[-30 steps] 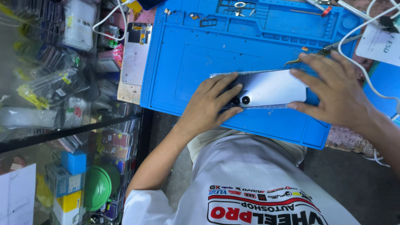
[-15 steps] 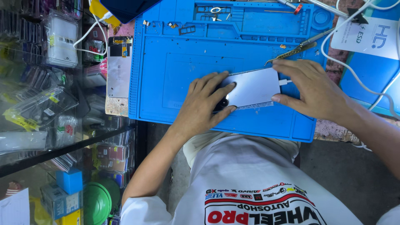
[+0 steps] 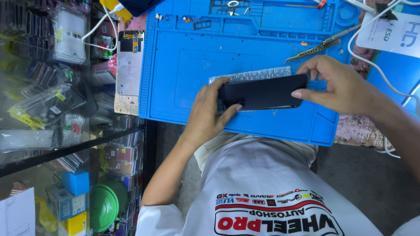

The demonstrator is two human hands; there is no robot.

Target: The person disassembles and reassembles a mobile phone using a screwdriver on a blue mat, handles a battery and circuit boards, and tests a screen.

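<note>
White printed shirt [image 3: 271, 196], nearest, cut off by lower edge. Left hand [image 3: 208, 116]: fingers clamped on left end of black phone [image 3: 262, 92], thumb across near edge, palm side hidden. Right hand [image 3: 341, 87]: fingertips pinching right end of same phone, forearm cut off at right edge. Phone held flat, dark face up, just above blue work mat [image 3: 245, 52]; underside unseen. Bubble wrap strip [image 3: 249, 75] partly hidden behind phone. Tweezers [image 3: 313, 50] beyond. Detached screen panel [image 3: 129, 61] left of mat. Small parts in far mat trays, indistinct. White cable [image 3: 372, 57], partly cut off.
</note>
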